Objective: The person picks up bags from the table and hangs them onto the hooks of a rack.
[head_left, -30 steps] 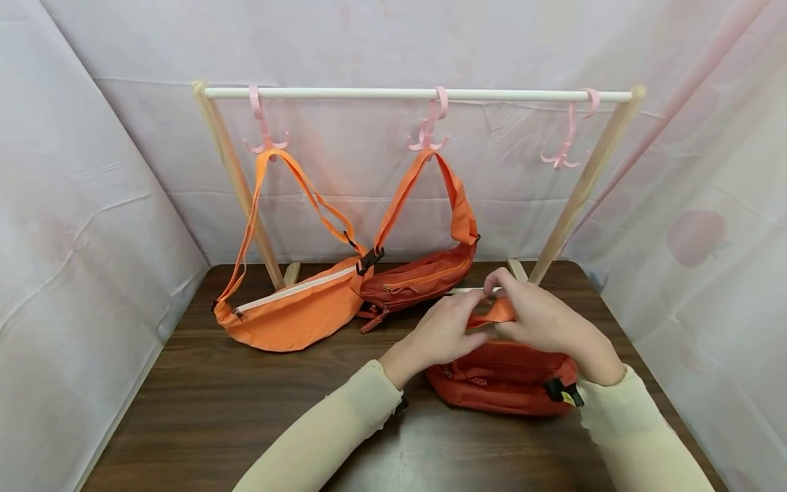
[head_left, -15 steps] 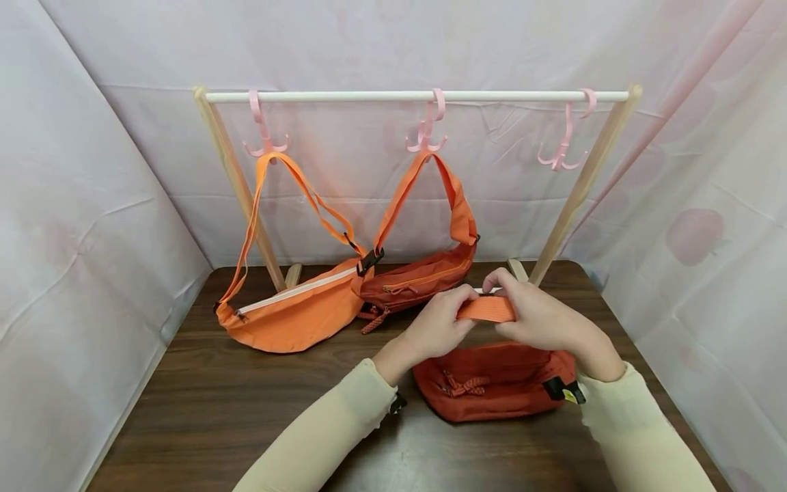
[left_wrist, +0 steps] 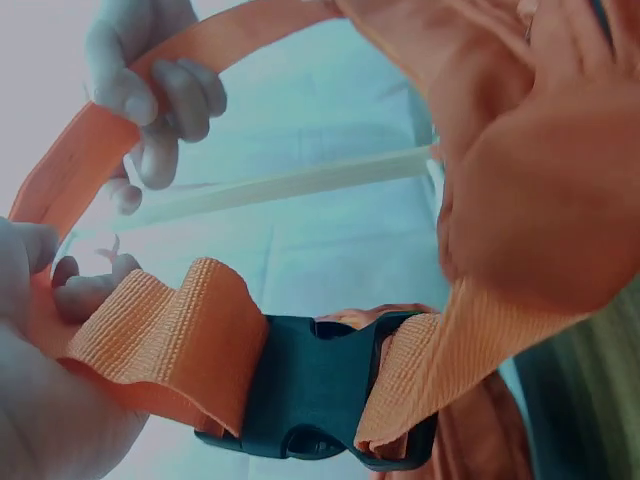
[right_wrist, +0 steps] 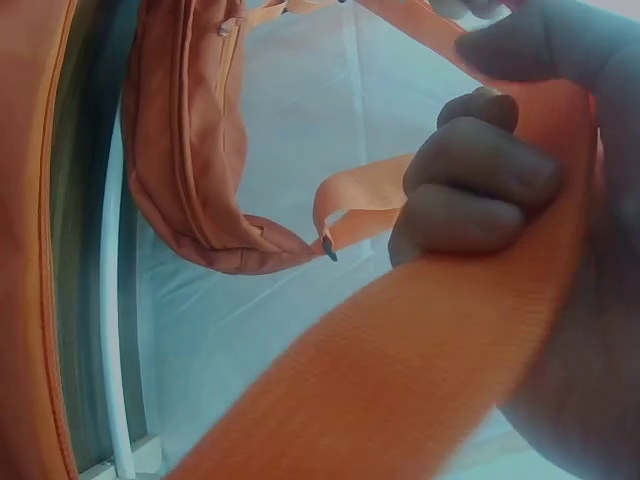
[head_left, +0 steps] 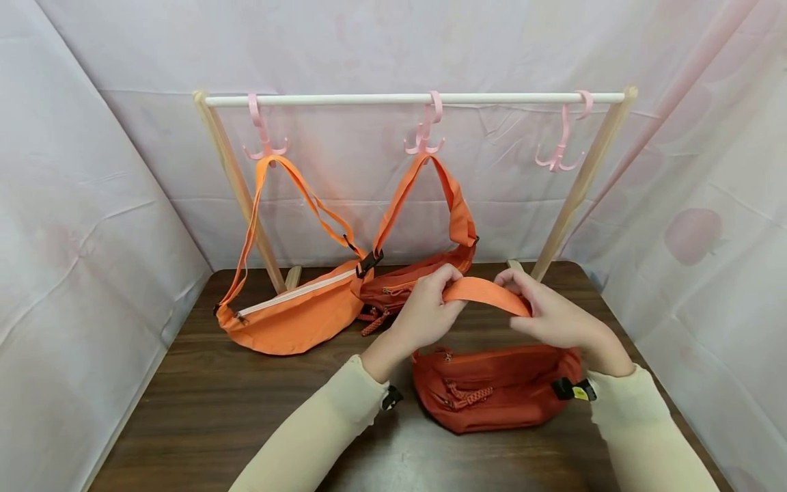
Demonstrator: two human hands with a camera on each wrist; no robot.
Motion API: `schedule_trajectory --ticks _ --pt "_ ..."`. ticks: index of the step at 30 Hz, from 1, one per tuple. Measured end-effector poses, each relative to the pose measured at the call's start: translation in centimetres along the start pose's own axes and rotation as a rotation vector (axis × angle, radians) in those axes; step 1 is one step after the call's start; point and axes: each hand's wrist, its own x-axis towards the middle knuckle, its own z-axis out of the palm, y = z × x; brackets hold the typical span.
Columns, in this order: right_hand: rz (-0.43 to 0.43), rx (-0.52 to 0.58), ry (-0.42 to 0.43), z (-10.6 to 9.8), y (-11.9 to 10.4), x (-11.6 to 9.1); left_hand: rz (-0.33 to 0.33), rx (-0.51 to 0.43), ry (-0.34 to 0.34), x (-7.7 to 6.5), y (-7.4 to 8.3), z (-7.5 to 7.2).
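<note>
A rust-red waist bag (head_left: 498,393) sits on the table, front zipper pulls facing me. Above it my left hand (head_left: 424,311) and right hand (head_left: 556,314) grip its orange strap (head_left: 486,292) at two spots, and the strap arches between them. A black buckle (left_wrist: 310,385), fastened, joins the webbing close to the left hand in the left wrist view. Fingers of the right hand (right_wrist: 480,190) curl round the strap in the right wrist view. At the bag's right end a black clip (head_left: 562,388) shows beside the sleeve.
Behind stands a rack with a white rod (head_left: 344,100). An orange bag (head_left: 295,318) hangs by its strap from the left pink hook (head_left: 266,140). Another rust-red bag (head_left: 458,258) hangs from the middle hook (head_left: 424,137). The right hook (head_left: 558,154) carries nothing. Fabric walls (head_left: 92,239) enclose the table.
My hands have moved apart and spread the strap into a wider arch. The bag under them has shifted slightly toward me, and more of its front shows.
</note>
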Motion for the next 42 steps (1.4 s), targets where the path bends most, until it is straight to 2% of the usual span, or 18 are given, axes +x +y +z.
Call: schedule_trajectory --ticks 5,12,15,24,32,42 --pt "-0.086 0.044 0.029 -0.2 -0.2 0.0 -0.013 0.005 0.026 0.1 0.4 -0.6" --pt "-0.047 0.078 0.058 -0.9 -0.8 -0.6 -0.027 0.074 0.021 0.3 0.9 -1.4" --pt "-0.035 0.059 0.064 -1.3 -1.6 -0.8 -0.035 0.109 0.000 0.3 1.2 -1.9" --pt "-0.080 -0.048 0.085 -2.7 -4.0 -1.0 -0.023 0.282 -0.110 0.3 1.8 -2.9" --pt "-0.101 -0.099 0.148 -3.6 -4.4 -1.1 0.074 0.300 -0.151 0.8 2.2 -3.4" --pt "-0.060 -0.167 0.217 -4.2 -4.9 -1.0 0.074 0.345 -0.197 1.4 2.8 -4.1"
